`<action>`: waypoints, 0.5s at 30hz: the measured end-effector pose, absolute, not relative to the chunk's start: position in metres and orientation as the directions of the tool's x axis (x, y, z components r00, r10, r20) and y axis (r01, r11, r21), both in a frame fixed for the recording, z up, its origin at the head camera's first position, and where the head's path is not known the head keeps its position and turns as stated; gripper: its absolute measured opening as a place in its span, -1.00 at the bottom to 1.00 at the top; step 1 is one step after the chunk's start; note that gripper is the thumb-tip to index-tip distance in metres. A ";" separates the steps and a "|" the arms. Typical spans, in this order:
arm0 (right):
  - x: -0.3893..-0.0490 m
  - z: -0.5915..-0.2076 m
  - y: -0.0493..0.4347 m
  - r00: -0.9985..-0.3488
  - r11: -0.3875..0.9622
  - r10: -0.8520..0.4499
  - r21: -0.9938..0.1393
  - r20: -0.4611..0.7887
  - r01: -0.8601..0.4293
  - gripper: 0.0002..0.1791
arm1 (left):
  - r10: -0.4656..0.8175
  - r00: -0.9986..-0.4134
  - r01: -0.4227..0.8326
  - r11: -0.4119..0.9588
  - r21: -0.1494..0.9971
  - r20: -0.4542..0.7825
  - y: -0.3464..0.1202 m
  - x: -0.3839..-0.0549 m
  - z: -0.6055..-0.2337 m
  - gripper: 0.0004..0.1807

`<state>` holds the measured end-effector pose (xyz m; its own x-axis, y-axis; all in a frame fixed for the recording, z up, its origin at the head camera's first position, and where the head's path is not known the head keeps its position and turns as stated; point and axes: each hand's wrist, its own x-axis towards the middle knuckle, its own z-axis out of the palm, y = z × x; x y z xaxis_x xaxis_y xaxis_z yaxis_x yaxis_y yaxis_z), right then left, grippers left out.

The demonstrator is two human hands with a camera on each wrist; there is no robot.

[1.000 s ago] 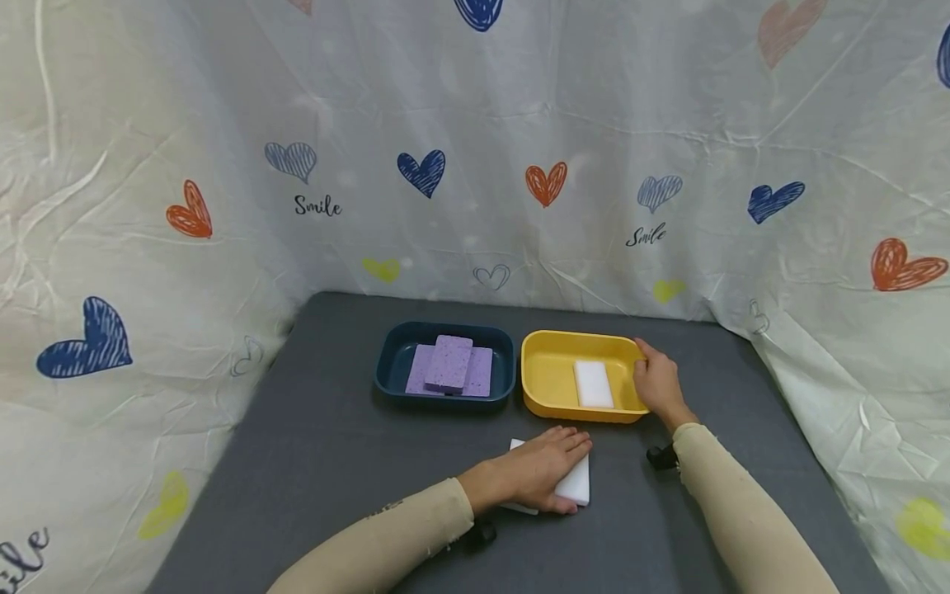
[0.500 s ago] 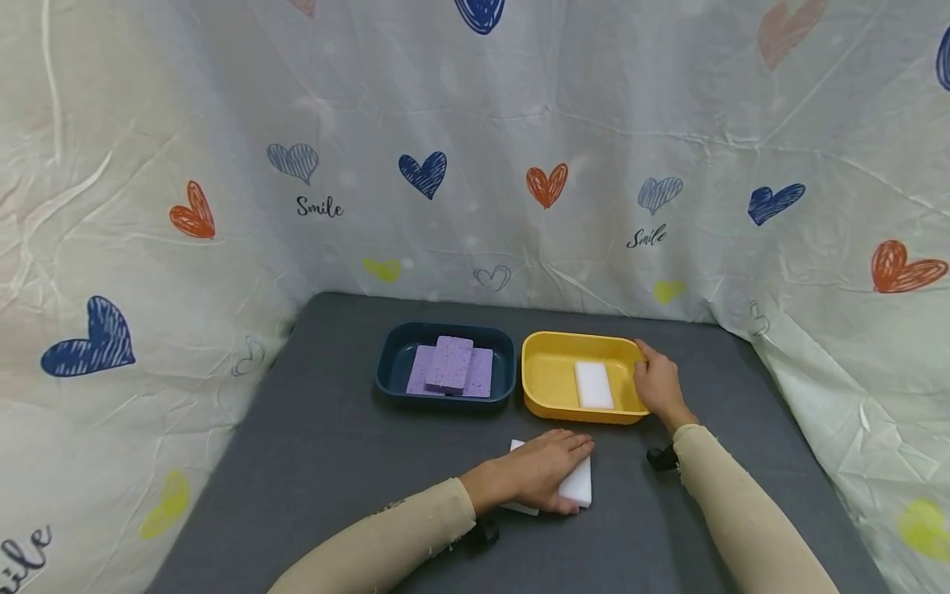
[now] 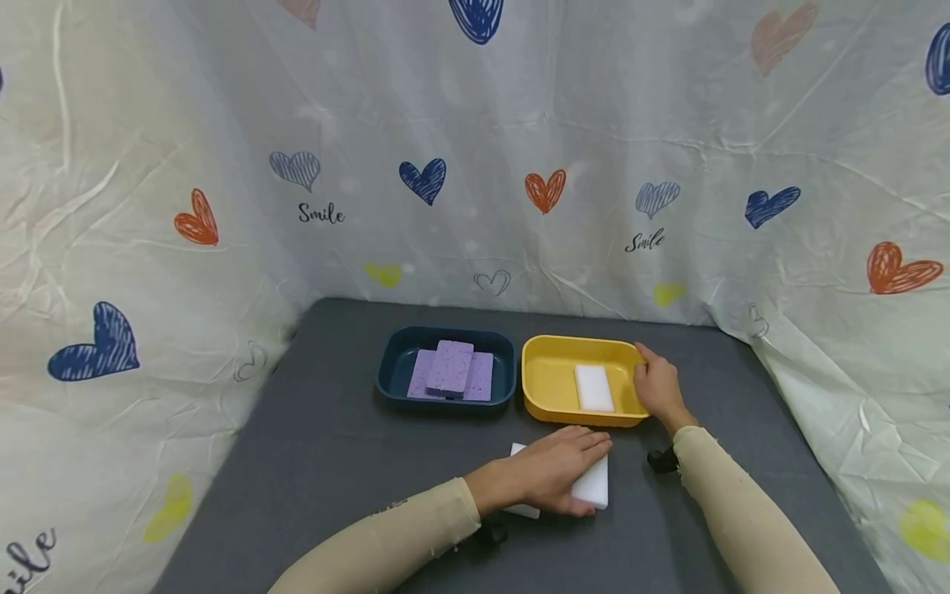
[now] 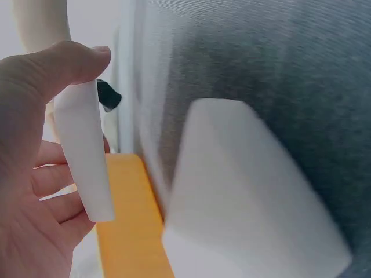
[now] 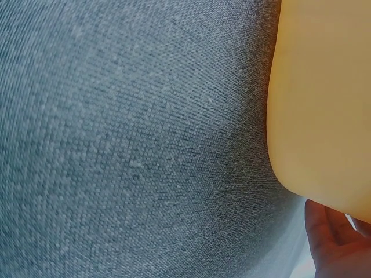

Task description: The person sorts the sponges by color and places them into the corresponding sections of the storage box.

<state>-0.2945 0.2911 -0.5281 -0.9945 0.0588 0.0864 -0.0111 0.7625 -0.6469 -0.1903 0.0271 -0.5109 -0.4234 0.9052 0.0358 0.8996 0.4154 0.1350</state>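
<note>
My left hand (image 3: 552, 470) pinches a white sponge (image 3: 594, 485) between thumb and fingers, just in front of the yellow tray (image 3: 549, 404). In the left wrist view, that held sponge (image 4: 87, 150) stands on edge in the grip, off the table. A second white sponge (image 4: 243, 202) lies on the table below, mostly covered by the left hand in the head view. My right hand (image 3: 659, 388) holds the tray's right end; its fingers (image 5: 324, 231) show against the tray's outer side in the right wrist view. One white sponge (image 3: 594, 388) lies inside the yellow tray.
Left of the yellow tray stands a dark blue tray (image 3: 393, 396) with several purple sponges (image 3: 449, 368), one on top of the others. Both trays rest on a dark grey table (image 3: 326, 462). A white curtain (image 3: 475, 231) with printed hearts hangs behind and at both sides.
My left hand has shifted slightly to the right with the white sponge, now away from the sponge left lying on the table. The right hand stays at the yellow tray.
</note>
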 end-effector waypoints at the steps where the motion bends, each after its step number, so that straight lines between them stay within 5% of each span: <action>1: -0.295 -0.528 0.291 -0.995 0.764 0.058 -0.645 0.085 -0.011 -0.38 | 0.907 -0.419 0.902 0.411 0.131 0.039 0.028 -0.190 -0.509 0.02; 15: -0.294 -0.529 0.290 -0.992 0.765 0.055 -0.644 0.115 -0.032 -0.40 | 0.905 -0.407 0.912 0.393 0.118 0.126 0.035 -0.203 -0.468 0.05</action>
<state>-0.2940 0.2897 -0.5287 -0.9919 0.0554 0.1147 -0.0318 0.7646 -0.6437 -0.2026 0.0351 -0.4684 -0.4068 0.9049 0.1256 0.9117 0.3935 0.1179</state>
